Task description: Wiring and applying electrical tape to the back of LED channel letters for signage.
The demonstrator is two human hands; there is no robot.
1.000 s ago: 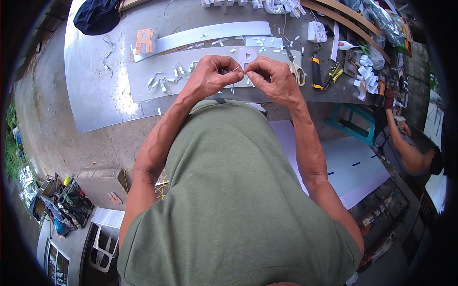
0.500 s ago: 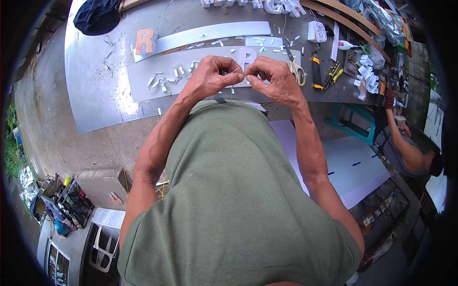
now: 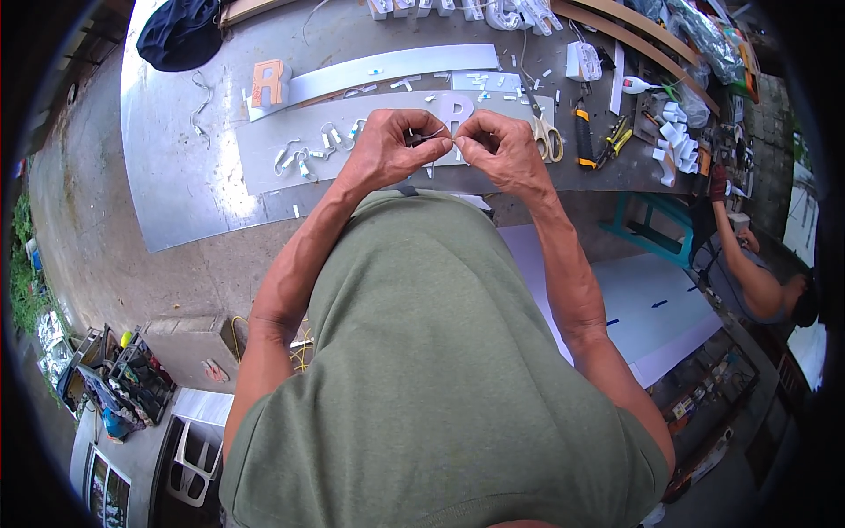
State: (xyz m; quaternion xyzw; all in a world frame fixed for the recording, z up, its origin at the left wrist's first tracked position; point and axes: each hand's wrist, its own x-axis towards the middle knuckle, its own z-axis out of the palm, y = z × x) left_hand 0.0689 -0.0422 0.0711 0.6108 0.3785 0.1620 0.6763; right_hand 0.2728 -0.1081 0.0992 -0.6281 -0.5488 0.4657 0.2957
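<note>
My left hand [image 3: 396, 150] pinches a thin wire [image 3: 433, 135] between thumb and fingertips, above the near part of the worktable. Close against it, the fingertips of my right hand [image 3: 509, 157] are pressed together on the wire's end, which is mostly hidden by the fingers. Just beyond my hands lies a flat white letter-shaped piece [image 3: 455, 107]. To the left, a string of small white light modules [image 3: 304, 158] joined by wire is spread over a grey sheet [image 3: 264, 132]. A pair of scissors [image 3: 547, 139] with cream handles rests right of my right hand.
An orange-faced block letter [image 3: 268, 81] and a long white strip [image 3: 396, 69] lie farther back. Right are a cutter knife [image 3: 584, 136], yellow-handled pliers [image 3: 616, 141] and a glue bottle [image 3: 635, 85]. A teal stool [image 3: 647, 229] and another person [image 3: 748, 273] are beyond the table's right edge.
My hands have shifted slightly, with the right fingers curling a little more at the wire. Both still meet at about the same spot.
</note>
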